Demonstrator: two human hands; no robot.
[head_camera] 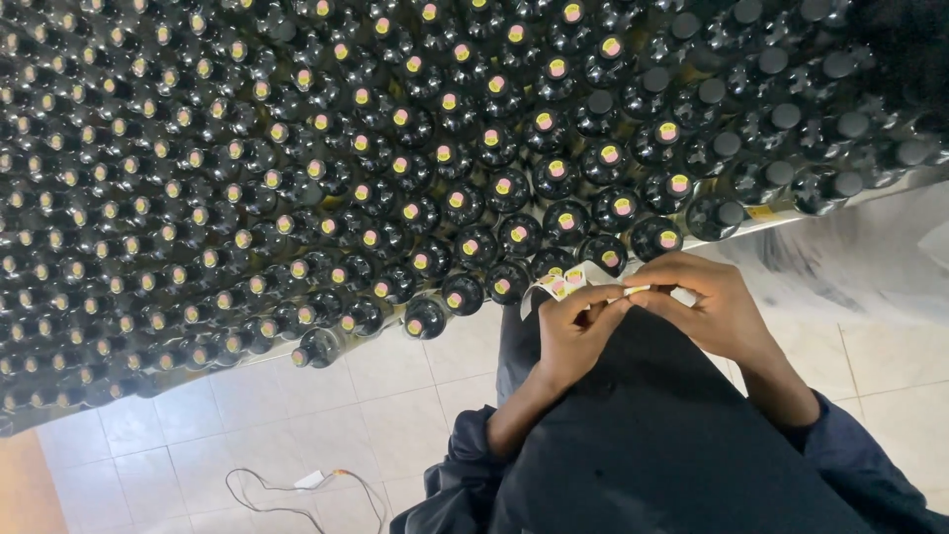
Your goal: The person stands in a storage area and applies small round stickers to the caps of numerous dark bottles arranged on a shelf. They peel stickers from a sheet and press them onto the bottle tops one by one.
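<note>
Sticker strip sits pinched between both my hands, just below the front row of dark bottles on the table edge. My left hand is curled shut on the strip's backing; right hand has thumb and forefinger closed on its end, seemingly peeling one round label. Most caps carry pink-yellow stickers; the plain caps far right are bare. Step, I judge: peeling. Next calls for a clean lift and a centred press on a bare cap.
</note>
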